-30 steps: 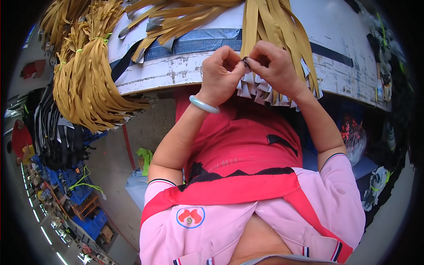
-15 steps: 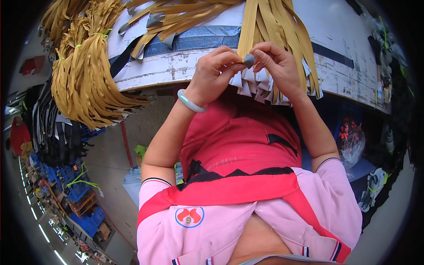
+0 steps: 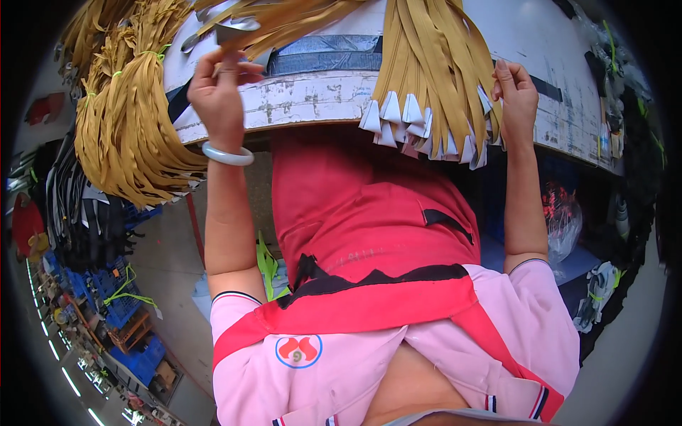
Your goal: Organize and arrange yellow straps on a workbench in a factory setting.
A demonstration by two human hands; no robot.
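Observation:
My left hand [image 3: 219, 92], with a pale bangle on the wrist, is raised at the left and pinches a yellow strap [image 3: 284, 25] with a grey-white tip. A bundle of yellow straps [image 3: 426, 78] with white folded tips hangs over the edge of a worn white table [image 3: 312, 103]. My right hand [image 3: 515, 96] rests against the right side of that bundle with its fingers curled. Whether it grips a strap is unclear.
A second thick bundle of yellow straps [image 3: 128, 135] hangs off the table's left end. A dark blue strip [image 3: 327, 57] lies on the tabletop. Black straps [image 3: 78, 220] and blue crates [image 3: 121, 291] are at the left, and bags [image 3: 561, 220] at the right.
Both hands were together at the strap tips in the middle. They have moved apart: the left went left with a strap, the right went to the bundle's right side.

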